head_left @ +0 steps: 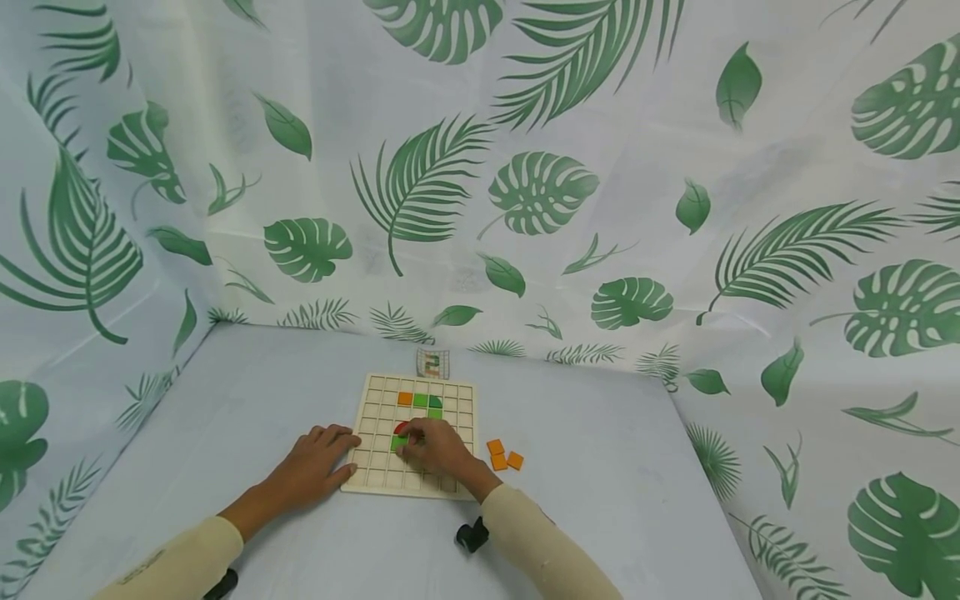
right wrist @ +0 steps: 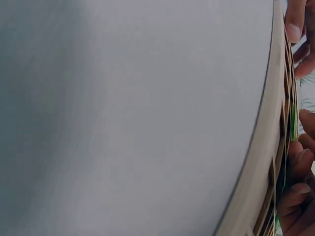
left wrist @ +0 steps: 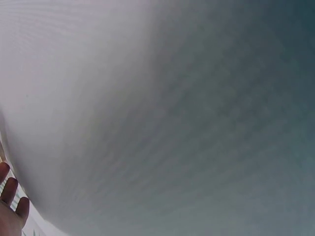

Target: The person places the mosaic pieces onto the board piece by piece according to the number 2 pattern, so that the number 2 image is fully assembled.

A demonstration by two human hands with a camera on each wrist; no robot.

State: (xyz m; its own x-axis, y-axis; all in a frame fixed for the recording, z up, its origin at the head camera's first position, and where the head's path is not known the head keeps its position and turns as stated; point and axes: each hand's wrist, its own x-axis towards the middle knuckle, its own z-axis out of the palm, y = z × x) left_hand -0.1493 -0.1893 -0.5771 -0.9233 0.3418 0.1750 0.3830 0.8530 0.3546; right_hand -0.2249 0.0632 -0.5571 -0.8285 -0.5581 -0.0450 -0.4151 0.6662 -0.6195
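Observation:
A pale wooden grid board (head_left: 378, 477) lies on the table. Near its left edge my left hand (head_left: 311, 467) rests with fingers spread and fingertips at the rim; its fingers (left wrist: 9, 191) show at the corner of the left wrist view. Over the middle of the board is my right hand (head_left: 438, 450), fingers bent down at a red tile (head_left: 400, 428) and a green tile (head_left: 396, 444). I cannot tell whether it pinches a tile. Farther up the grid sit an orange tile (head_left: 405, 399), a green square (head_left: 421, 401), a rounded dark green tile (head_left: 435, 402) and another green square (head_left: 435, 413).
Three loose orange tiles (head_left: 498, 461) lie right of the board. A small patterned card (head_left: 432, 364) stands behind its far edge. Near my right forearm is a black object (head_left: 472, 535). Leaf-printed sheeting (head_left: 450, 208) encloses the table's back and sides.

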